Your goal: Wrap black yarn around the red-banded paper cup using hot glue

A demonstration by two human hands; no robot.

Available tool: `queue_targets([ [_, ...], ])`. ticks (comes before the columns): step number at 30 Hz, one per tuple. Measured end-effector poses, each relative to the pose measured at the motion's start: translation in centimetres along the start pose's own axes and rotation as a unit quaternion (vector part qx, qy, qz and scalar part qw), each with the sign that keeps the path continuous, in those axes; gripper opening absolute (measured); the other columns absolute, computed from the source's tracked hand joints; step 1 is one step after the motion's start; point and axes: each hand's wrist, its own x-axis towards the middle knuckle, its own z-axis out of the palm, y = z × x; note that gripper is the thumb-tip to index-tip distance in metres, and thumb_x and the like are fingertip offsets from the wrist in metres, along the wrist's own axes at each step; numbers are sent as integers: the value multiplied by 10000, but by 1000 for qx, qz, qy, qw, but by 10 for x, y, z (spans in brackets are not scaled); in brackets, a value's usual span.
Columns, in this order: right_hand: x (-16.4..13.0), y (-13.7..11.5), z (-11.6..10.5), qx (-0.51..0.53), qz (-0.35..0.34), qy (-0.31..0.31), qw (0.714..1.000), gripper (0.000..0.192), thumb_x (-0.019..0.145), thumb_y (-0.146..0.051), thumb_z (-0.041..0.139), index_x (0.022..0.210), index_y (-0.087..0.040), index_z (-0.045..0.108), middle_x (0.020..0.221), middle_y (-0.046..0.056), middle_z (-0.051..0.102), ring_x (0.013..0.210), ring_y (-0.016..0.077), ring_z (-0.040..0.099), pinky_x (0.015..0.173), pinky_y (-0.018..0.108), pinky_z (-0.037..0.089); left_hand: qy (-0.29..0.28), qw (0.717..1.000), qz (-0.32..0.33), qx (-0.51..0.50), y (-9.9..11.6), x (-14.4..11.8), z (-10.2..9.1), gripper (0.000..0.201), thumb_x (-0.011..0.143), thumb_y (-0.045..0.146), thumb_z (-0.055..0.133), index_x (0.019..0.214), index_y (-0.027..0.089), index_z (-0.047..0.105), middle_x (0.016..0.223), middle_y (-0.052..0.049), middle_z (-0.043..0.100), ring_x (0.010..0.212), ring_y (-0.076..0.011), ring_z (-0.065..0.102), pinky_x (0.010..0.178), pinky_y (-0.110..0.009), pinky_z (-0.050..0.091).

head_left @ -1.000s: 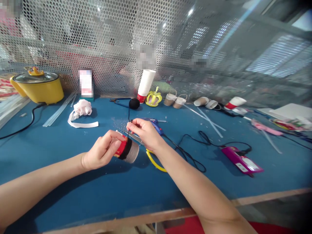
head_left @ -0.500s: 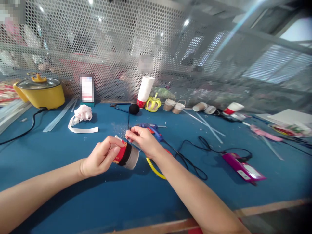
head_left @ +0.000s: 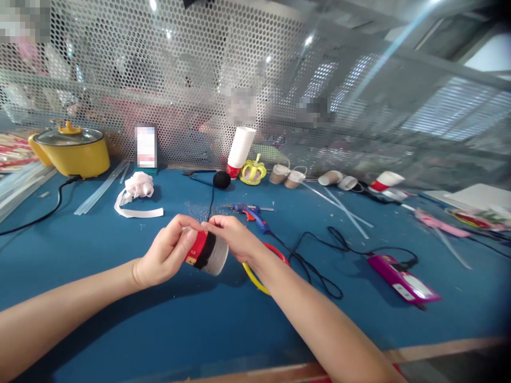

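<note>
My left hand (head_left: 165, 255) grips a paper cup (head_left: 209, 254) lying on its side just above the blue table; the cup is red at its base, with a band of black yarn wound around it. My right hand (head_left: 235, 236) pinches the black yarn strand (head_left: 210, 205) against the top of the cup. The strand runs back to a black yarn ball (head_left: 221, 180) near the mesh wall. Under my right wrist lie scissors with yellow and red handles (head_left: 255, 279).
A blue glue gun (head_left: 251, 211) with a black cord lies behind my hands. A magenta device (head_left: 403, 279) sits right, a white ribbon bundle (head_left: 136, 189) and a yellow pot (head_left: 72, 151) left. A cup stack (head_left: 240, 146), a yellow crown and small paper cups line the perforated wall.
My right hand has lowered onto the cup, pressing the yarn down against it. The camera has tilted slightly, so the whole scene sits lower in view.
</note>
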Motion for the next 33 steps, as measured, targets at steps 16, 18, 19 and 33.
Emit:
queue_targets([
  [16, 1, 5, 4, 58, 39, -20, 997, 327, 644, -430, 672, 574, -166, 492, 440, -64, 475, 389, 69, 427, 389, 196, 327, 48, 985, -107, -123, 8, 7, 1, 199, 867, 372, 441, 911, 181, 477, 611, 41, 505, 475, -54, 429, 438, -154, 376],
  [18, 2, 2, -2, 43, 45, -31, 998, 333, 686, -441, 637, 567, -157, 513, 460, -26, 526, 407, 100, 495, 388, 217, 382, 98, 978, -134, -122, 7, 15, -1, 187, 858, 359, 451, 909, 180, 476, 602, 50, 472, 467, -56, 412, 430, -160, 369],
  [19, 2, -1, -6, 41, 47, -32, 998, 353, 714, -462, 609, 570, -151, 520, 478, -7, 548, 419, 113, 524, 389, 227, 404, 115, 974, -153, -123, 7, 18, -2, 176, 856, 350, 449, 900, 182, 476, 571, 61, 439, 448, -56, 391, 418, -161, 359],
  [33, -29, -5, -13, -88, -179, -8, 980, 441, 686, -344, 689, 1062, -194, 515, 1041, 81, 583, 898, 192, 594, 789, 361, 509, 5, 969, -201, -140, -2, 18, -7, 410, 838, 462, 456, 1141, 186, 438, 713, 15, 560, 608, -105, 529, 569, -221, 439],
])
